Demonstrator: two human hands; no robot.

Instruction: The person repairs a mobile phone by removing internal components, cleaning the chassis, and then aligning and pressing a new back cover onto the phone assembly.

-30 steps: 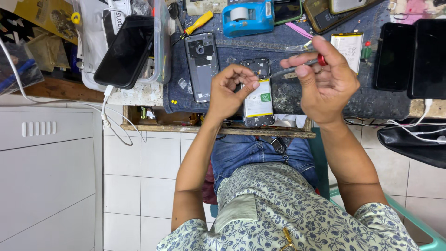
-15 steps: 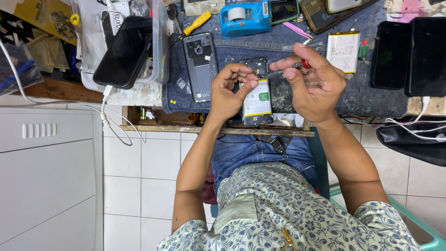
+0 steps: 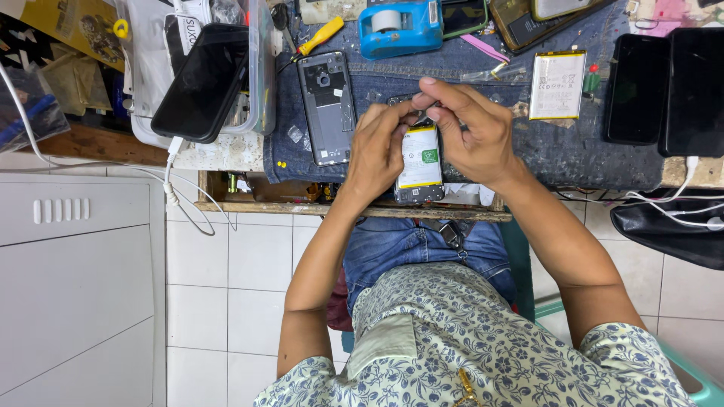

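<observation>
The opened phone (image 3: 420, 162) lies on the denim-covered surface (image 3: 573, 151), its near end reaching the surface's near edge, right above my lap. Little free room here: a grey phone back frame (image 3: 327, 107) lies just left of my left hand (image 3: 381, 147), and a loose battery (image 3: 557, 84) sits to the right, with two dark phones (image 3: 667, 87) beyond it near the right edge. A blue tape dispenser (image 3: 400, 26) and a yellow-handled screwdriver (image 3: 318, 37) crowd the far side. The only bare patch of cloth lies right of my right hand (image 3: 471, 132).

My left grip curls on the phone's left side and far end, fingers closed against it. My right grip is pinched together over the phone's far end, fingertips (image 3: 427, 96) meeting there; whether they hold something small I cannot tell.
</observation>
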